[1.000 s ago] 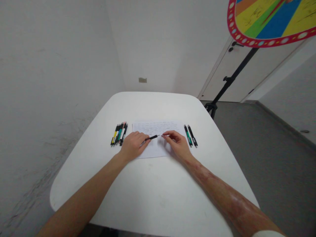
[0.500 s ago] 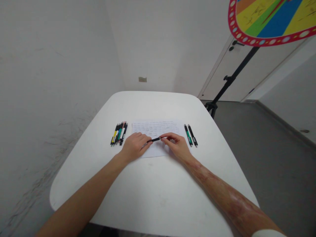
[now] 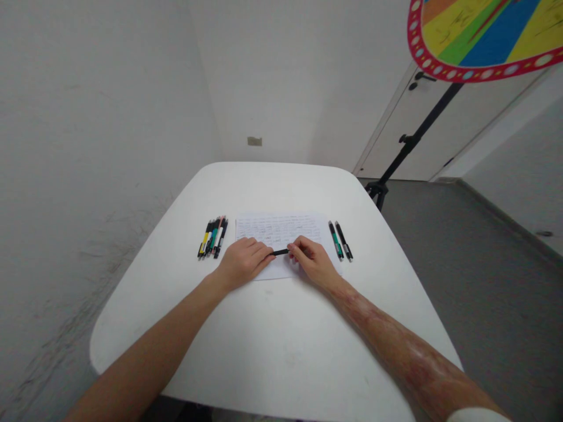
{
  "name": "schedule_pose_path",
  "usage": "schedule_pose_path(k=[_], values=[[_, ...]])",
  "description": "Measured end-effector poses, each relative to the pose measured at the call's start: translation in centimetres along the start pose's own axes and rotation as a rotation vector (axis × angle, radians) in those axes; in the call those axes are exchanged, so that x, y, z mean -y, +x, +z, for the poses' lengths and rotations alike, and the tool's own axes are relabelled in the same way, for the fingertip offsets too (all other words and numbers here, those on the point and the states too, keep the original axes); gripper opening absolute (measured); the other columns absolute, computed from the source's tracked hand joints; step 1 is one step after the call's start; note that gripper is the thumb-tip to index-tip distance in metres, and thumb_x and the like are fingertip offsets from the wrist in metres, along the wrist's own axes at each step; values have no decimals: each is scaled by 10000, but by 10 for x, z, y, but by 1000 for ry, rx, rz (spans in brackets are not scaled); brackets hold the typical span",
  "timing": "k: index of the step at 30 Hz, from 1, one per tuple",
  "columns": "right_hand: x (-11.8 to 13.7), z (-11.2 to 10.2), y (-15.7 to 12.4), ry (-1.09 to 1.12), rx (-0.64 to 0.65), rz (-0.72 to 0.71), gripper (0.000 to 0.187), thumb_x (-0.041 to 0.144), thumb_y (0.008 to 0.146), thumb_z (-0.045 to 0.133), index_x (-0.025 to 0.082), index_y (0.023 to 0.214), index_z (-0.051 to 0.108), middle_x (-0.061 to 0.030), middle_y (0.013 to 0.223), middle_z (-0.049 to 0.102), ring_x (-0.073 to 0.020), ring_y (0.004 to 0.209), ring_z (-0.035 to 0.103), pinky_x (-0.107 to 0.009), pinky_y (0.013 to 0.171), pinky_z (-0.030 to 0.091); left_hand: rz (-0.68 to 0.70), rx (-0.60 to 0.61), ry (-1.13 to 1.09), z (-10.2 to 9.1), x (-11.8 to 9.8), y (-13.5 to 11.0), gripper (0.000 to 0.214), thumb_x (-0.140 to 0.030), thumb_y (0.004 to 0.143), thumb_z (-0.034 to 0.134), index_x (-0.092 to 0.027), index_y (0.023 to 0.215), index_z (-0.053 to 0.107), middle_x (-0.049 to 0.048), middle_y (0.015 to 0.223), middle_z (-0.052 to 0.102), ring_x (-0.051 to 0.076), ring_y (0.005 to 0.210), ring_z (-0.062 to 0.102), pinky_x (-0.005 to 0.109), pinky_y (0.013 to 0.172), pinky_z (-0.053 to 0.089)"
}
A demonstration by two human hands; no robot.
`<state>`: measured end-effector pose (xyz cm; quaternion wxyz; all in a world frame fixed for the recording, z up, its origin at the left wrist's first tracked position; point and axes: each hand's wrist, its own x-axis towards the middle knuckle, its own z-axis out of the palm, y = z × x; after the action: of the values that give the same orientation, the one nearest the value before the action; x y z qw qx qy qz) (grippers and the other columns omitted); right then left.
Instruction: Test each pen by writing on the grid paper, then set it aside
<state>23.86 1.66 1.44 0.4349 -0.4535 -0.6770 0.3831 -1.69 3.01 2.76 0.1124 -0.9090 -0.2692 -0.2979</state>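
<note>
A black pen (image 3: 280, 252) is held level between my two hands, just above the lower half of a sheet of paper (image 3: 281, 225) covered in handwritten lines. My left hand (image 3: 247, 258) is closed round the pen's left part and hides that end. The thumb and fingertips of my right hand (image 3: 311, 256) pinch its right end. Left of the paper lies a bunch of several pens (image 3: 213, 237), with yellow, green, white and black barrels. To the right, a green-and-black pen (image 3: 335, 241) and a black pen with a pale band (image 3: 343, 241) lie side by side.
The white table (image 3: 281, 346) has rounded corners and meets walls at the left and back. A colourful wheel (image 3: 479, 35) on a black stand (image 3: 416, 135) rises beyond its right edge, in front of a white door (image 3: 422, 146).
The pen has turned slightly nearer to level and shifted a little to the right. My right fingers have closed in more tightly at its right end.
</note>
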Motion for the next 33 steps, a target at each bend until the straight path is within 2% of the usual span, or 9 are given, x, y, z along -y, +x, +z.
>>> schedule_pose_path(k=[4, 9, 13, 15, 20, 25, 28, 30, 33], values=[[6, 0, -1, -161, 45, -73, 543, 467, 1144, 468, 237, 655, 517, 12, 615, 555, -177, 631, 521, -352, 704, 389, 13, 11, -5, 0, -3, 1, 194, -314, 1161, 574, -198, 1073, 703, 32, 896, 782, 201, 808, 681, 376, 755, 489], [8, 0, -2, -210, 27, -150, 370, 409, 1110, 492, 241, 785, 550, -5, 740, 622, -198, 736, 554, -349, 742, 394, 6, 0, -6, 0, -3, 1, 195, -315, 1158, 577, -196, 1062, 699, 31, 888, 779, 201, 805, 677, 374, 754, 492], [5, 1, -1, -264, 63, -143, 503, 414, 1145, 418, 242, 676, 469, 7, 636, 555, -193, 678, 516, -365, 768, 387, 11, 10, -18, 0, -3, 1, 195, -311, 1160, 570, -200, 1074, 706, 35, 895, 781, 199, 812, 683, 371, 759, 490], [4, 1, -1, -268, 59, -138, 535, 421, 1160, 380, 243, 667, 484, 5, 626, 564, -197, 674, 525, -375, 799, 397, 14, 6, -19, 0, -3, 1, 189, -306, 1157, 573, -196, 1076, 705, 36, 894, 781, 199, 808, 680, 373, 760, 492], [6, -1, -2, -214, 41, -199, 356, 413, 1134, 433, 253, 841, 557, -26, 818, 647, -219, 796, 576, -374, 799, 423, 0, 24, -7, 0, -4, 1, 220, -322, 1164, 551, -205, 1065, 708, 37, 895, 784, 200, 804, 678, 378, 757, 500], [7, 0, -1, -283, 86, -151, 498, 417, 1147, 374, 256, 681, 440, 3, 629, 530, -198, 650, 494, -388, 772, 404, -6, 40, -23, 0, -3, 0, 225, -322, 1165, 543, -207, 1080, 718, 46, 900, 788, 201, 812, 691, 378, 757, 508], [9, 0, -2, -230, 47, -200, 351, 375, 1123, 429, 255, 810, 531, -24, 797, 605, -217, 768, 549, -381, 786, 425, -15, 39, -23, -1, -3, 1, 220, -323, 1162, 550, -208, 1078, 718, 46, 902, 786, 203, 817, 692, 378, 759, 505], [10, 0, -3, -188, 50, -226, 281, 359, 1116, 452, 258, 865, 527, -36, 878, 602, -224, 831, 557, -373, 782, 427, -11, 34, -20, -1, -3, 1, 222, -324, 1163, 552, -208, 1073, 718, 45, 900, 784, 203, 814, 691, 377, 759, 502], [8, 1, -3, -178, 72, -187, 379, 386, 1136, 433, 260, 779, 439, -14, 784, 542, -212, 758, 513, -373, 734, 387, 12, 24, -12, 0, -3, 1, 225, -324, 1167, 549, -204, 1077, 717, 42, 902, 788, 199, 810, 689, 371, 760, 498]])
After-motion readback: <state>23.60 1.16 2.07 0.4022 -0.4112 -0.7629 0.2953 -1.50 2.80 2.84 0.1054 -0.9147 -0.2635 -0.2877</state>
